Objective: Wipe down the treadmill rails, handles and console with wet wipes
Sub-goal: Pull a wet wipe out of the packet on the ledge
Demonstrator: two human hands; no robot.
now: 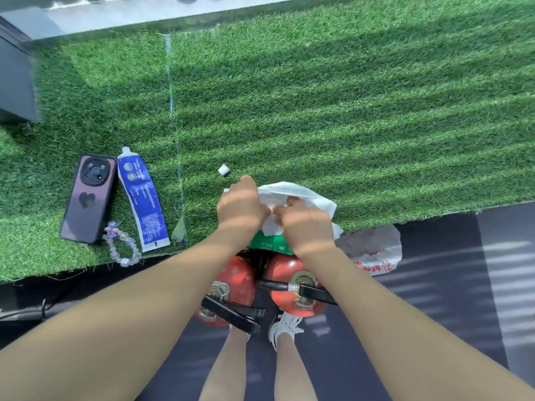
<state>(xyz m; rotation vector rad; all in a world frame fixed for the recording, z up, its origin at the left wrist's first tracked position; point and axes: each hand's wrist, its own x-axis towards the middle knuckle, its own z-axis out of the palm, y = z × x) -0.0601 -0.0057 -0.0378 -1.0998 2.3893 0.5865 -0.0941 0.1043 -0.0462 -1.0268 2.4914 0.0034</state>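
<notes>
Below, two hands (241, 208) (307, 224) pinching one wipe (292, 195), two extinguishers (289, 273)

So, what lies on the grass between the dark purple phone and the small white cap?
In the head view, a blue and white tube lies right beside the phone; from there to the cap only green artificial grass with a pale seam line.

Green turf (318, 96) fills the upper frame, crossed by darker shadow stripes. At left lie a dark purple phone (86, 198) bearing a black heart, a blue-and-white tube (142, 198) and a pale iridescent bead bracelet (123, 250). A small white cap (223, 169) sits mid-frame. Centre: a white wipe (295, 195) over a green pack (265, 244). Below are two red extinguishers (286, 273) with black handles, on dark grey flooring (434, 314).
</notes>
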